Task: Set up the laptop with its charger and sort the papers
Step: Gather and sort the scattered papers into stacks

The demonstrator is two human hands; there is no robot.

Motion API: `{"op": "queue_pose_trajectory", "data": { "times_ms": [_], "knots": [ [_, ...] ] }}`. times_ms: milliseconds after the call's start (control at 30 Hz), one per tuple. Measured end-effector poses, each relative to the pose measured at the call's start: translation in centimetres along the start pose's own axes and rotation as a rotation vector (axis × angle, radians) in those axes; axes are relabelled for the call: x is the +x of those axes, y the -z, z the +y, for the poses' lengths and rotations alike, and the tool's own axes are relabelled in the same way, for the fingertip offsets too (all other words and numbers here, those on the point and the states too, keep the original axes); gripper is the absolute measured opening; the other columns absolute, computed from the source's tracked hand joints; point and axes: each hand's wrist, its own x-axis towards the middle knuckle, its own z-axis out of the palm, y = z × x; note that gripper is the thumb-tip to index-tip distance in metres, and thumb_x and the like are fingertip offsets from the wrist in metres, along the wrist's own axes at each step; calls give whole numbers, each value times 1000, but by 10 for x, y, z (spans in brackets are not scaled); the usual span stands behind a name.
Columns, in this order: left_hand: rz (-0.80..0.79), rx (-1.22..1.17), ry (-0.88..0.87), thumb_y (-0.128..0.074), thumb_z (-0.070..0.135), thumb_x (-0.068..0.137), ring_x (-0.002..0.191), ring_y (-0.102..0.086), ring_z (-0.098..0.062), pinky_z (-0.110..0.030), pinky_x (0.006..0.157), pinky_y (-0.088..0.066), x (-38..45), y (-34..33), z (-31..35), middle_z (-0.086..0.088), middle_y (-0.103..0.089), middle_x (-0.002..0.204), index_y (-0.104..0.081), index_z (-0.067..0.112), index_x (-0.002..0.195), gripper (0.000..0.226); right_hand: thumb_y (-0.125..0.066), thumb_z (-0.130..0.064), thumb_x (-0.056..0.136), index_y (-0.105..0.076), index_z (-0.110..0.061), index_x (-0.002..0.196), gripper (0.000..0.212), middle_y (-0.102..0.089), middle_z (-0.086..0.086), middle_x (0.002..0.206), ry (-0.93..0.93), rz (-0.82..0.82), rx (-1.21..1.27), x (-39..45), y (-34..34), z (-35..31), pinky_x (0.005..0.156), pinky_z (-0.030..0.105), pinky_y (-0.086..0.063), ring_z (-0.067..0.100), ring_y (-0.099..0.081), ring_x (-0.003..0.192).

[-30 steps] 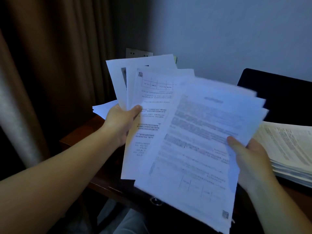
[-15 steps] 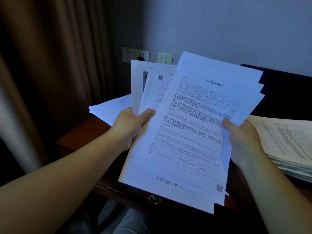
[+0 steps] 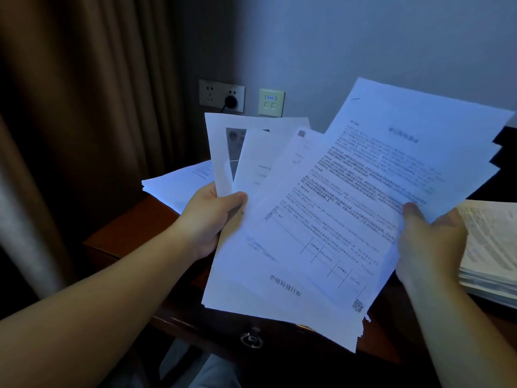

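Observation:
A fan of printed white papers (image 3: 321, 219) is held up over the dark wooden desk (image 3: 131, 233). My left hand (image 3: 212, 219) grips the left sheets (image 3: 251, 152) of the fan, thumb on top. My right hand (image 3: 428, 242) pinches the front sheets (image 3: 391, 169) at their right edge, thumb on the page. A thin pile of papers (image 3: 179, 186) lies on the desk behind my left hand. A thick stack of papers (image 3: 492, 247) sits at the right. The dark laptop (image 3: 503, 141) shows only as a black edge behind the sheets. A black plug (image 3: 231, 102) sits in the wall socket.
A brown curtain (image 3: 84, 121) hangs at the left. A socket plate (image 3: 221, 95) and a pale switch plate (image 3: 270, 102) are on the wall behind the desk. The desk drawer's metal ring pull (image 3: 251, 339) is at the front edge, below the papers.
The front sheets in my right hand have swung up and to the right, spreading away from the sheets in my left hand. The wall sockets have come into view.

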Motion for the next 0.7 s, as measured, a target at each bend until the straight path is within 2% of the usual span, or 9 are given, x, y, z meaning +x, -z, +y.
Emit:
{"op": "queue_pose_trajectory", "data": {
  "times_ms": [67,300,467,533,633,700],
  "knots": [
    [8,10,-4,-55,7,103,90,-78,-32,-39,66,-63,0,3,1,-13,-79,104,-70,11,117,21,-67,-16,94,-67,-25,122,30,-73,-20,106,-8,44,21,1,3,1,83,22,-53,-5,-70,92],
    [46,-112,14,-53,6,103,89,-78,-31,-37,63,-63,-4,1,1,-13,-79,104,-71,8,113,20,-60,-14,98,-63,-20,128,31,-66,-15,108,-90,154,73,4,6,13,64,8,-46,-9,-60,86],
    [110,-102,38,-59,7,102,91,-78,-29,-38,64,-64,-1,-4,-2,-12,-79,105,-70,9,118,19,-60,-14,97,-63,-22,130,34,-68,-14,110,-77,123,54,6,2,12,75,16,-49,-1,-65,93],
    [136,-111,43,-66,9,99,90,-78,-29,-39,64,-64,0,-6,-2,-12,-79,103,-71,8,117,19,-60,-11,97,-64,-26,123,30,-69,-17,107,-88,60,38,7,0,13,77,20,-52,1,-67,92],
    [94,-117,37,-73,16,93,90,-78,-32,-40,64,-63,-1,-8,-1,-14,-79,104,-72,7,118,26,-61,-8,98,-63,-32,117,30,-70,-19,104,-135,-55,40,4,-5,13,80,27,-54,5,-68,92],
    [27,-136,37,-76,22,87,93,-78,-32,-39,65,-63,-4,-8,1,-15,-78,108,-72,7,119,35,-60,-7,99,-65,-30,116,29,-71,-16,103,-165,-117,49,4,-8,12,80,30,-54,7,-68,91]
  ]
}}
